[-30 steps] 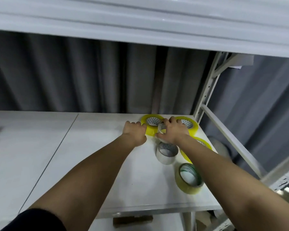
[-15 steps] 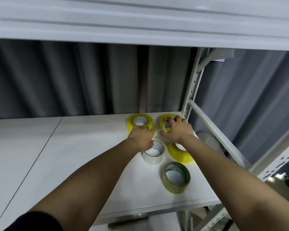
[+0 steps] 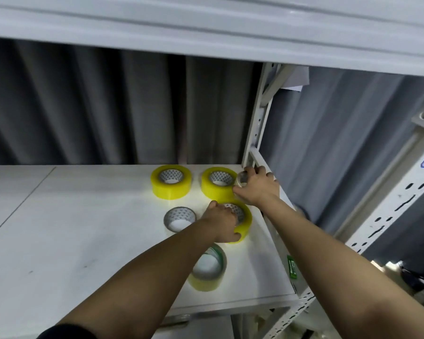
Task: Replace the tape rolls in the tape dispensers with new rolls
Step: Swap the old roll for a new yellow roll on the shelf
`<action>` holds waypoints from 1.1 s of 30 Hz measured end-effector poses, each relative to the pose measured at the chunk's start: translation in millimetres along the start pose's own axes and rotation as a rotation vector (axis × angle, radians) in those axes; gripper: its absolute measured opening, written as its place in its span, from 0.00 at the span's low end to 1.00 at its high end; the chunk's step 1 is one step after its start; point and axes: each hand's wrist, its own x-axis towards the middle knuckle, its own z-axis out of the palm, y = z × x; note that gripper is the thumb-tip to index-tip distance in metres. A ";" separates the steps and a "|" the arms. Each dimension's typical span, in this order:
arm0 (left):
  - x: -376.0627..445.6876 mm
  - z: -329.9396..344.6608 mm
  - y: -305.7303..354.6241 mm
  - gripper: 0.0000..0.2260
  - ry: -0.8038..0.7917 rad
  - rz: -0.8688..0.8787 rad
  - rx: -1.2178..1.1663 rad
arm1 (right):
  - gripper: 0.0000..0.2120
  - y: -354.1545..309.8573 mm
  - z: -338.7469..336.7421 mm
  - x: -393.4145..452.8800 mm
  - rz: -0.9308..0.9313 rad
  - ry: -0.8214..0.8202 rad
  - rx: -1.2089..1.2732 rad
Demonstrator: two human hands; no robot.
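Nearest, under the left forearm, a pale yellow tape roll with a green-lined core [image 3: 209, 272] lay flat on the white shelf board [image 3: 83, 241]. Just beyond it, the left hand [image 3: 222, 222] gripped a bright yellow roll of packing tape [image 3: 242, 222], fingers curled over its rim and into the core. Just left of that hand sat a clear tape roll with a grey patterned core [image 3: 179, 218]. Further out and to the right, the right hand [image 3: 257, 189] held a small, nearly used-up pale roll [image 3: 242, 179] pinched between thumb and fingers, beside the white metal rack post [image 3: 260, 123]. Touching that hand's left side lay a second bright yellow roll [image 3: 218, 183], and left of it, apart, a third bright yellow roll [image 3: 171, 181]. Grey corrugated wall [image 3: 83, 106] stood behind.
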 end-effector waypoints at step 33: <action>-49.2 -50.6 -51.3 0.09 0.399 -0.391 -1.854 | 0.34 -6.4 40.0 -20.0 -0.034 -0.157 0.078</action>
